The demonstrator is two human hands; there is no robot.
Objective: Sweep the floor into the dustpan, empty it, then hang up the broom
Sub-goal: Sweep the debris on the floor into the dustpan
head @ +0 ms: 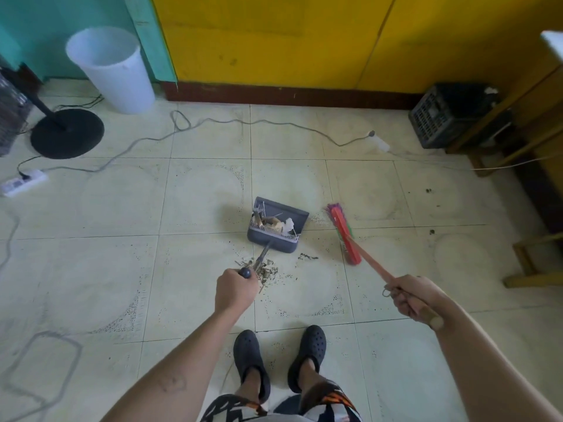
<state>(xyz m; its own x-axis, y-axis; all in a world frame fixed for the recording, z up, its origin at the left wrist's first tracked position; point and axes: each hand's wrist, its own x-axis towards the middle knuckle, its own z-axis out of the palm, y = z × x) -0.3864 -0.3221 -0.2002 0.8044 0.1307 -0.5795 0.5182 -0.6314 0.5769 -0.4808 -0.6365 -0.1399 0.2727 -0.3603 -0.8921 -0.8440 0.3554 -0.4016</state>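
Note:
A grey dustpan [285, 214] sits on the tiled floor ahead of my feet, holding scraps of paper, sticks and litter. My left hand [234, 289] grips the top of its long handle. A red broom head [345, 236] with pink and green bristles rests on the floor just right of the dustpan. My right hand [409, 295] grips the broom's reddish handle near its upper end, where a small loop hangs. A pile of dry leaf bits and dust [268, 271] lies behind the dustpan, near my left hand.
A white bin [112, 68] stands at the back left by the teal wall, beside a black fan base [67, 134]. A grey cable [213, 120] and a power strip [23, 182] lie on the floor. A black crate [451, 115] and yellow wooden furniture [536, 123] are at right.

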